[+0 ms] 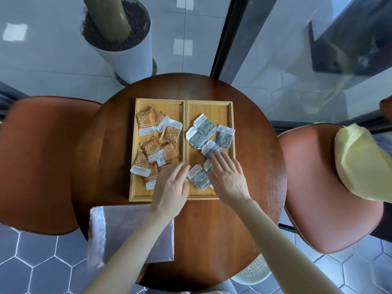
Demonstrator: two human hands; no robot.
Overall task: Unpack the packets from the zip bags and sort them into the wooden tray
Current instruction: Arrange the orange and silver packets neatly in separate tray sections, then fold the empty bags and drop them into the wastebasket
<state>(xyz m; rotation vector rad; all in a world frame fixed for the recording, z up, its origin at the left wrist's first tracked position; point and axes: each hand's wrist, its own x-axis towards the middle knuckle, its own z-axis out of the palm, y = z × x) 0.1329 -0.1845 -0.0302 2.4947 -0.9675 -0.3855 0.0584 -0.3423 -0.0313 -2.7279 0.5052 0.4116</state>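
A two-compartment wooden tray [185,107] lies on the round brown table [212,230]. Several orange packets [148,145] fill its left compartment, several grey packets [203,132] its right one. My left hand [169,192] rests flat, fingers together, over the near end of the left compartment and the divider, covering some orange packets. My right hand [227,177] lies flat with fingers spread on grey packets in the right compartment, one grey packet [198,177] showing between both hands. A clear zip bag [127,232] lies flat at the table's near left, partly under my left forearm.
Brown chairs stand at left [40,164] and right [331,187]; a yellow cloth [360,164] lies on the right one. A white planter [125,43] stands beyond the table beside a glass wall. A white basket [254,270] peeks from under the table's near edge.
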